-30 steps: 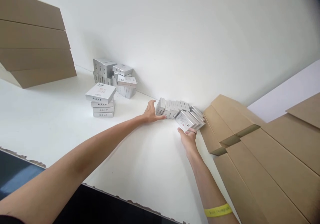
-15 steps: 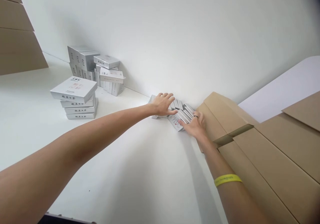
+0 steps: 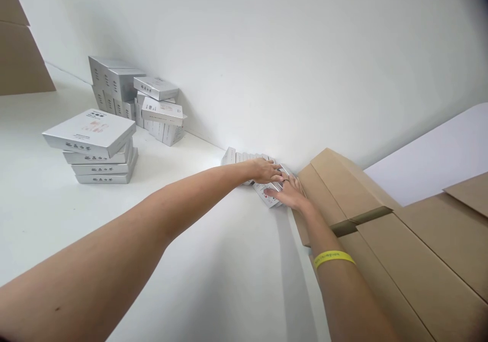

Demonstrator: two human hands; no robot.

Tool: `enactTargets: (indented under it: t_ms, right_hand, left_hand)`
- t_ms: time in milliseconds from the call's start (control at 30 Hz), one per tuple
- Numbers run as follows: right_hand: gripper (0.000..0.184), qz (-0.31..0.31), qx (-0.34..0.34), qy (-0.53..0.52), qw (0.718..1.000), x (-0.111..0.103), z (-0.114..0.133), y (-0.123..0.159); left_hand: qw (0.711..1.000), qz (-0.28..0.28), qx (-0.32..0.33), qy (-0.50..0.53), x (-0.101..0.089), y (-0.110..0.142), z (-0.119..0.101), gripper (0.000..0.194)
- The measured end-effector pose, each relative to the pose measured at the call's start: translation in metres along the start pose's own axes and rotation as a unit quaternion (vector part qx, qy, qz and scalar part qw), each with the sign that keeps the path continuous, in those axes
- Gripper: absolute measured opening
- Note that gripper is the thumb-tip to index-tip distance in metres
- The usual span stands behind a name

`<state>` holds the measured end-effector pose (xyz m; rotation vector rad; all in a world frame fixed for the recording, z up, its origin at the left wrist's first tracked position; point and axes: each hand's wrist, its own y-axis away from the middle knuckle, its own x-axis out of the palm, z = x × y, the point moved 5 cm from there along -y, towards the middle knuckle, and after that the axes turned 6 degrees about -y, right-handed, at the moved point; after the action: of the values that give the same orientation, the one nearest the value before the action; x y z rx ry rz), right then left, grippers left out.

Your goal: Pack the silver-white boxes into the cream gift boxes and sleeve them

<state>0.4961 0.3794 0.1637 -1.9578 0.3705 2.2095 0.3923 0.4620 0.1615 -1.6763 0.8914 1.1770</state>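
Against the wall, a row of small silver-white boxes (image 3: pixel 230 156) stands on edge, its right end partly hidden under my hands. My left hand (image 3: pixel 267 170) reaches across the top of the row, fingers stretched to the right and nearly meeting my right fingers. At the row's right end, slanted silver boxes (image 3: pixel 268 197) lean beside a cardboard carton. My right hand (image 3: pixel 292 193) spans these, thumb on the near printed face and fingers over the top. A ring is on one right finger and a yellow band on that wrist.
A short stack of flat silver-white boxes (image 3: pixel 102 169) stands at left. Behind it, more silver boxes (image 3: pixel 124 85) are piled by the wall. Brown cardboard cartons (image 3: pixel 339 184) line the right side, and another carton (image 3: pixel 23 62) is at upper left.
My left hand has moved right and slightly down, onto the boxes next to my right hand. The right hand still spans the slanted boxes, which sit a little lower and further left in view.
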Motion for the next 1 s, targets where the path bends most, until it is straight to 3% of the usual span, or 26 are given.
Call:
enactTargets:
  t_ms: [167, 433, 800, 1000]
  right_hand:
    - [0.102, 0.024, 0.01, 0.0, 1.0, 0.002, 0.001, 0.003]
    - [0.102, 0.016, 0.028, 0.01, 0.999, 0.003, -0.002, 0.0]
    - [0.099, 0.013, 0.038, 0.015, 0.999, 0.003, -0.003, -0.002]
    - [0.098, 0.003, 0.044, 0.017, 0.999, 0.006, -0.006, -0.006]
  left_hand:
    - [0.999, -0.009, -0.006, 0.031, 0.004, 0.007, 0.006, 0.041]
    - [0.999, 0.018, -0.04, 0.006, -0.008, 0.039, 0.026, 0.042]
    - [0.997, 0.035, -0.07, -0.021, -0.01, 0.048, 0.032, 0.053]
    - [0.991, 0.078, -0.085, -0.061, -0.013, 0.058, 0.041, 0.064]
